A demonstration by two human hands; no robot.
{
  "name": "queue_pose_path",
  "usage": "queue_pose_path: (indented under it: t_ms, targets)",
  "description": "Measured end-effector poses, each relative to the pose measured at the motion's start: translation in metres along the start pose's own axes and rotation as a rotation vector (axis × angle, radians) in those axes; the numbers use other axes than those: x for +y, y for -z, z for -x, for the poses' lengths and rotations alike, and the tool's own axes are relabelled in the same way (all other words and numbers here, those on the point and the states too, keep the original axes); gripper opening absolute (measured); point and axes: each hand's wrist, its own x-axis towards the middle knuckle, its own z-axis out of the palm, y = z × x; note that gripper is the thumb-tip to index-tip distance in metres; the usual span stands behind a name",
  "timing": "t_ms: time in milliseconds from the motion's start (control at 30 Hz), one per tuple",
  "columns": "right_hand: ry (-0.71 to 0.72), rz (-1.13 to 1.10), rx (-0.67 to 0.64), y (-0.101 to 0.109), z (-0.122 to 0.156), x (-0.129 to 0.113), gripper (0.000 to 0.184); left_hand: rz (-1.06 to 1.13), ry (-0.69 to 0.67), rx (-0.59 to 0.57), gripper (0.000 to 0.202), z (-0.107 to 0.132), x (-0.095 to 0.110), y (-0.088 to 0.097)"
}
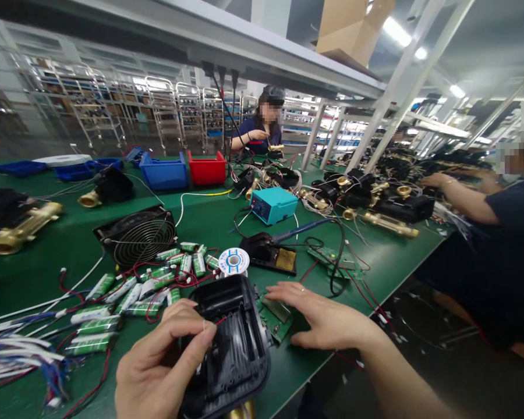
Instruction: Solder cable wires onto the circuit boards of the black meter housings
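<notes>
My left hand (161,355) is closed in a pinch over the open black plastic housing (255,349), with a thin red wire (220,320) showing at its fingertips. The housing lies with its hollow side up, and a brass part (243,411) shows under its near edge. Just right of it, my right hand (318,317) is open, fingers apart, at a green circuit board (275,320). Whether those fingers touch the board I cannot tell. A solder spool (234,262) stands behind the housing.
Green-wrapped batteries (128,297) and wire bundles (21,355) cover the left. Beyond are a fan (142,235), a soldering iron (299,231) in its stand, a teal soldering station (274,205), blue (163,170) and red (206,169) bins. Co-workers sit across and at right.
</notes>
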Motion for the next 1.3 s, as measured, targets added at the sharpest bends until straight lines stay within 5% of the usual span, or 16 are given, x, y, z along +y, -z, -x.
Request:
queue_pose_path:
  t_ms: [67, 333, 567, 833, 1033, 1300]
  targets:
    - [0.002, -0.021, -0.066, -0.002, -0.004, 0.003, 0.084, 0.009, 0.005, -0.001, 0.018, -0.002, 0.003, -0.002]
    - [-0.002, -0.035, 0.054, -0.011, -0.014, 0.006, 0.069, -0.038, 0.009, -0.001, 0.017, -0.004, 0.005, -0.006]
    - [-0.117, -0.025, 0.549, 0.012, 0.012, -0.015, 0.051, -0.097, -0.005, 0.031, 0.016, -0.007, 0.010, -0.010]
    - [0.107, -0.034, 0.396, 0.004, 0.006, -0.076, 0.062, -0.125, -0.041, -0.010, 0.015, 0.003, 0.009, -0.006]
    - [0.137, -0.073, 0.313, -0.002, -0.010, -0.074, 0.064, -0.203, 0.105, -0.014, 0.012, 0.007, 0.002, -0.005]
    - [0.150, -0.180, 0.273, -0.003, -0.015, -0.070, 0.063, -0.379, -0.152, -0.225, 0.017, -0.006, 0.007, 0.000]
